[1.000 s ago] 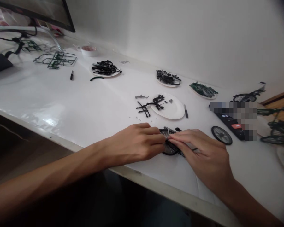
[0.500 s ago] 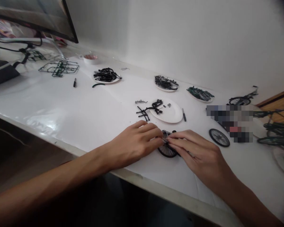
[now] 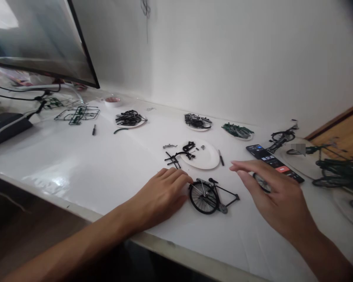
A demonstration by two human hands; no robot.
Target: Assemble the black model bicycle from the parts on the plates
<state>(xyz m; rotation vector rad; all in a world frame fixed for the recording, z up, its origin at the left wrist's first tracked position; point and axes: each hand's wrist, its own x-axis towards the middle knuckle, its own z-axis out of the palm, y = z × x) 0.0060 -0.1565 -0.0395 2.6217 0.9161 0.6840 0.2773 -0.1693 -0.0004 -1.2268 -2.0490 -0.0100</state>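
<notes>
Left hand [image 3: 161, 196]: relaxed and empty, resting on the table [image 3: 85, 172], fingertips just beside the model bicycle [image 3: 207, 197].
Right hand [image 3: 275, 192]: open, fingers stretched out, holding nothing, above a loose spoked wheel [image 3: 261, 182].
Bicycle: near the table's front edge, black frame, one wheel fitted.
Behind it: a paper plate [image 3: 206, 156] with black plastic parts [image 3: 189, 147]; a phone [image 3: 270, 159] further right.

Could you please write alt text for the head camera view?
Two bare hands flank a partly built black model bicycle with one wheel on a white table; the left hand rests beside it and the right hand hovers over a loose spoked wheel. Paper plates of plastic parts lie beyond.
</notes>
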